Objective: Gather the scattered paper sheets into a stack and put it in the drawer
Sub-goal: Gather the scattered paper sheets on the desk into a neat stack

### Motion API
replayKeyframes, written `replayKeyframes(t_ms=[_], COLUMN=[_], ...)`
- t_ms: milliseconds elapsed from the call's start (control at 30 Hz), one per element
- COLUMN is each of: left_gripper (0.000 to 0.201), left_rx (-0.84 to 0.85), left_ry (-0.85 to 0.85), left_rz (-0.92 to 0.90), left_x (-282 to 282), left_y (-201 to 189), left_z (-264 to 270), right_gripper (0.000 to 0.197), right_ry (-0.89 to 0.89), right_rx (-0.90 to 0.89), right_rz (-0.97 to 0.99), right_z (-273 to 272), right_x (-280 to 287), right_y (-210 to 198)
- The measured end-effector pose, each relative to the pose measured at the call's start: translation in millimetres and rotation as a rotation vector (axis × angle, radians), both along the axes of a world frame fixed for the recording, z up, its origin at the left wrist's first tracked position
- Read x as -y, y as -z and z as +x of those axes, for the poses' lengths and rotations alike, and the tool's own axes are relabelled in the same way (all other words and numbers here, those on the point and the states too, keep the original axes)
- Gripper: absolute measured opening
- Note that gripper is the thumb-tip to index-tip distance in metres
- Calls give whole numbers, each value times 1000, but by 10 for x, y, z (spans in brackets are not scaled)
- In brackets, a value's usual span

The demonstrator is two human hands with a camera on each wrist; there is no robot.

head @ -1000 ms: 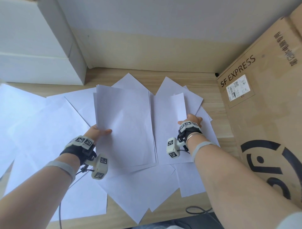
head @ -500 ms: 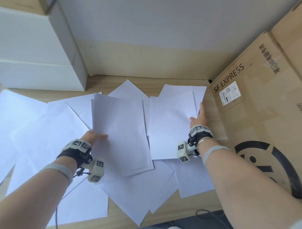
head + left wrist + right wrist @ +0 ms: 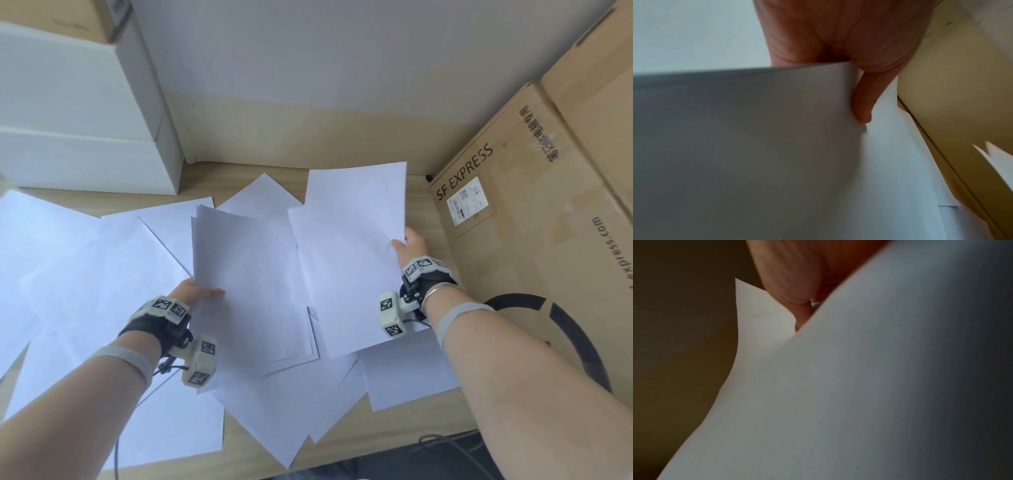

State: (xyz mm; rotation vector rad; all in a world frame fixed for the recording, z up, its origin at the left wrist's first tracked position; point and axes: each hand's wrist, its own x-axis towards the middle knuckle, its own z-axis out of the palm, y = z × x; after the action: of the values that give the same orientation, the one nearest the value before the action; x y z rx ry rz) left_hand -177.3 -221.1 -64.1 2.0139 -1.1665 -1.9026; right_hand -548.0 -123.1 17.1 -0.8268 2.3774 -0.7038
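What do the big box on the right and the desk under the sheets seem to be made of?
The box looks like brown cardboard, matte, with printed lettering and a stuck-on shipping label. The desk looks like light wood or a wood-look laminate: pale grain lines, a smooth low sheen. Which of the two, the head view cannot settle.

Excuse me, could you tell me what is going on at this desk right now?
A person is gathering loose white paper sheets strewn over a wooden desk. The left hand holds a small stack of sheets by its near left edge, thumb on top. The right hand grips another couple of sheets at their right edge, beside a cardboard box. Many more sheets lie scattered underneath and to the left. No drawer is in view.
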Motion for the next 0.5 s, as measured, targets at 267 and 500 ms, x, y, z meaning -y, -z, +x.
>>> replayKeyframes(t_ms=[267,500], left_gripper=[37,33], left_rx=[-40,-124], left_ry=[-14,-41], left_rz=[-9,-39], left_x=[-91,-171], left_y=[24,86], left_z=[-27,-79], right_gripper=[32,59], right_ry=[-241,-154], right_rx=[36,145], right_rz=[207,124], right_z=[630,1232], right_x=[215,337], right_y=[334,504])
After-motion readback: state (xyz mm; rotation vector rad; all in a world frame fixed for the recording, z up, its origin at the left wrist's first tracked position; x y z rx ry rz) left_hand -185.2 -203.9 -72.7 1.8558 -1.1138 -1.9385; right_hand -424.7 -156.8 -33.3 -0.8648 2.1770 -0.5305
